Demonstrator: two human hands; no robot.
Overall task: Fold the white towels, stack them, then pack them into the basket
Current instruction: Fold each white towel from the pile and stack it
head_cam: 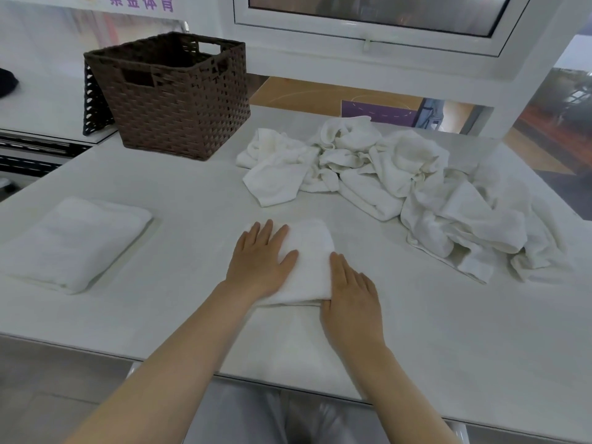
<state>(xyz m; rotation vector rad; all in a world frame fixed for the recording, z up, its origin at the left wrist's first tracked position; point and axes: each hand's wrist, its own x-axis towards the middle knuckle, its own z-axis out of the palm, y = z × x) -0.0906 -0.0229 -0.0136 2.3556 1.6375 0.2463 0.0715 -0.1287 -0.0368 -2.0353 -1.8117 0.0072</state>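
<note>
A small folded white towel lies on the white table in front of me. My left hand presses flat on its left half with straight fingers. My right hand lies along the towel's right edge, fingers straight, thumb tucked under the near corner. A stack of folded white towels sits at the left of the table. A heap of several crumpled white towels spreads across the back right. The brown woven basket stands at the back left, and what shows of its inside looks empty.
The white table has its front edge just below my forearms. A window frame and wall stand behind the table. A dark woven panel leans beside the basket on the left.
</note>
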